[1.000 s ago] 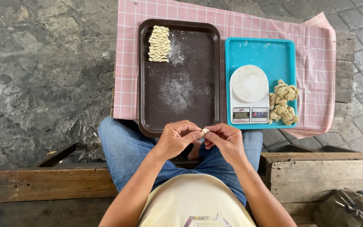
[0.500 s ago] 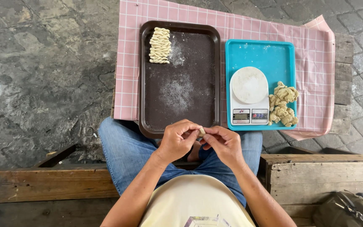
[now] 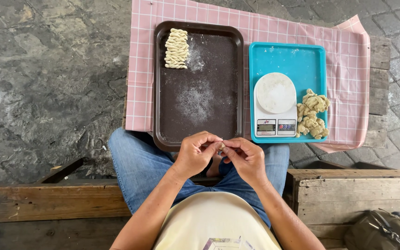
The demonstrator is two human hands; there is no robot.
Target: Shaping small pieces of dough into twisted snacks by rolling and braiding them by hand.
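My left hand (image 3: 196, 153) and right hand (image 3: 246, 156) meet over my lap, fingertips pinched together on a small piece of dough (image 3: 221, 145); my fingers cover nearly all of it, so its shape is hard to make out. Just beyond, the brown tray (image 3: 200, 115) holds a row of twisted dough strips (image 3: 177, 48) in its far left corner. The teal tray (image 3: 288, 58) carries a white scale (image 3: 275, 104) beside a dough pile (image 3: 312, 114).

Two trays (image 3: 200, 30) (image 3: 287, 52), one kitchen scale (image 3: 275, 104), one checked cloth (image 3: 265, 28)
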